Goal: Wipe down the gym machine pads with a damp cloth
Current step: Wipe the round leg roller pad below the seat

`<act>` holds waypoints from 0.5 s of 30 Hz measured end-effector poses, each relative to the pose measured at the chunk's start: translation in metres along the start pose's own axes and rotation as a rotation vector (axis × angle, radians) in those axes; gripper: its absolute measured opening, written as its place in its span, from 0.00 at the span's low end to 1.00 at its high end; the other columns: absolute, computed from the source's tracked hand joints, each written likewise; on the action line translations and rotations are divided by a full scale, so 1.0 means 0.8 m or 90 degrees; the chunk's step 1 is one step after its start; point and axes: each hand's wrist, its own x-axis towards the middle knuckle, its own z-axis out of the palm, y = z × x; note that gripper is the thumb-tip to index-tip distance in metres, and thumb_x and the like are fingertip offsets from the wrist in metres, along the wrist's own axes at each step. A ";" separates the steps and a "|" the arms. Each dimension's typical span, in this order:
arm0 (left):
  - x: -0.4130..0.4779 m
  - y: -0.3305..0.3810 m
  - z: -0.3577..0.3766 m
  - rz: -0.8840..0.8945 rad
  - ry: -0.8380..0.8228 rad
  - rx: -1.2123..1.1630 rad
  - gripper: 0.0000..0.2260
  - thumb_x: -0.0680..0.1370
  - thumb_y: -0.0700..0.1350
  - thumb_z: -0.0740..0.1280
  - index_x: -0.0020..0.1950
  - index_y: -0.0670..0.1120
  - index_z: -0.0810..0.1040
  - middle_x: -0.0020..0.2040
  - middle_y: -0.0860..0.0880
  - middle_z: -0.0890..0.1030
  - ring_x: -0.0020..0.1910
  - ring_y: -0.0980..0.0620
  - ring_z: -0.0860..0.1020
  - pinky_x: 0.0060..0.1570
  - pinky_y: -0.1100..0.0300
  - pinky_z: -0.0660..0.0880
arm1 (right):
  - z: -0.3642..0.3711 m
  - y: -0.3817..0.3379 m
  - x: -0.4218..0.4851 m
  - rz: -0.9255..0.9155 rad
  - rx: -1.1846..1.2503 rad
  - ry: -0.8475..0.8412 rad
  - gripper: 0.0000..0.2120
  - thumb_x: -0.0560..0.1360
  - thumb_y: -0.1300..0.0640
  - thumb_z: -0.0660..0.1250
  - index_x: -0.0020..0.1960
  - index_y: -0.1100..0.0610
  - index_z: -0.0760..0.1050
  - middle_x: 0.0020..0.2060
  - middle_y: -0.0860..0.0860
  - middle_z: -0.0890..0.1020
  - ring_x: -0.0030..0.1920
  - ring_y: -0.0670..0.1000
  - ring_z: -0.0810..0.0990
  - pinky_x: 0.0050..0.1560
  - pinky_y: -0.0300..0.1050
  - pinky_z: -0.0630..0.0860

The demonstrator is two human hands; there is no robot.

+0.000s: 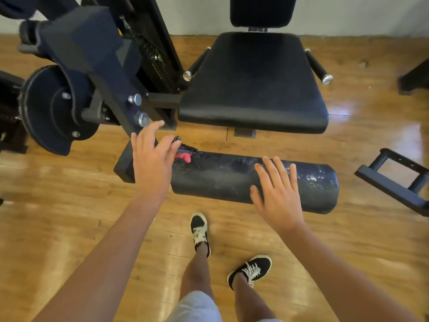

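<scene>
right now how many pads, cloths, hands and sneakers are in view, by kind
black pads: 3 (seat pad, backrest pad, roller pad)
cloth: 1
hands: 2 (left hand, right hand)
sneakers: 2 (left sneaker, right sneaker)
total: 8

A glossy wood floor (69, 217) fills most of the view, with glare patches at the right. A pale wall (197, 17) runs along the top. At the left, a dark round cam wheel (46, 108) sits on a bolted steel arm (102, 73). Behind the arm is a weight stack (155, 63). Two chrome-capped handles (318, 66) angle outward. A dark metal frame (394, 180) lies on the floor at the right.
</scene>
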 end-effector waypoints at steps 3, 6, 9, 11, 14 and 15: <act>0.003 -0.011 0.016 -0.002 -0.076 -0.039 0.12 0.86 0.46 0.63 0.56 0.39 0.82 0.65 0.42 0.78 0.59 0.39 0.76 0.62 0.39 0.72 | 0.021 0.008 0.004 0.026 -0.004 -0.015 0.23 0.84 0.49 0.57 0.74 0.59 0.71 0.76 0.58 0.70 0.79 0.60 0.62 0.80 0.66 0.52; 0.019 -0.026 0.030 0.002 -0.145 -0.073 0.12 0.86 0.47 0.61 0.55 0.41 0.81 0.55 0.47 0.80 0.52 0.44 0.78 0.53 0.45 0.74 | 0.040 0.013 0.020 0.053 -0.012 -0.019 0.24 0.84 0.48 0.56 0.74 0.60 0.71 0.76 0.58 0.70 0.79 0.61 0.63 0.80 0.66 0.52; 0.036 -0.042 0.043 0.031 -0.179 -0.101 0.13 0.86 0.49 0.60 0.52 0.43 0.78 0.41 0.53 0.75 0.40 0.46 0.76 0.43 0.49 0.72 | 0.055 0.014 0.032 0.068 -0.029 -0.033 0.24 0.85 0.47 0.55 0.74 0.60 0.72 0.75 0.58 0.72 0.78 0.61 0.65 0.79 0.66 0.53; 0.045 -0.049 0.051 0.042 -0.200 -0.105 0.13 0.86 0.50 0.59 0.53 0.43 0.78 0.40 0.54 0.74 0.38 0.50 0.73 0.43 0.51 0.70 | 0.061 0.015 0.034 0.067 -0.044 -0.046 0.25 0.85 0.46 0.53 0.74 0.60 0.73 0.74 0.58 0.73 0.78 0.61 0.66 0.79 0.66 0.54; 0.054 -0.052 0.063 0.050 -0.239 -0.121 0.12 0.86 0.50 0.59 0.55 0.43 0.78 0.41 0.52 0.77 0.40 0.50 0.75 0.44 0.50 0.71 | 0.069 0.015 0.034 0.067 -0.063 -0.055 0.27 0.85 0.45 0.50 0.74 0.59 0.73 0.74 0.57 0.73 0.77 0.61 0.66 0.80 0.65 0.54; 0.056 -0.053 0.067 0.046 -0.249 -0.127 0.13 0.86 0.50 0.59 0.56 0.43 0.78 0.42 0.52 0.78 0.40 0.49 0.76 0.44 0.50 0.71 | 0.070 0.014 0.034 0.072 -0.065 -0.065 0.27 0.85 0.45 0.48 0.74 0.59 0.73 0.74 0.57 0.73 0.78 0.61 0.66 0.80 0.64 0.54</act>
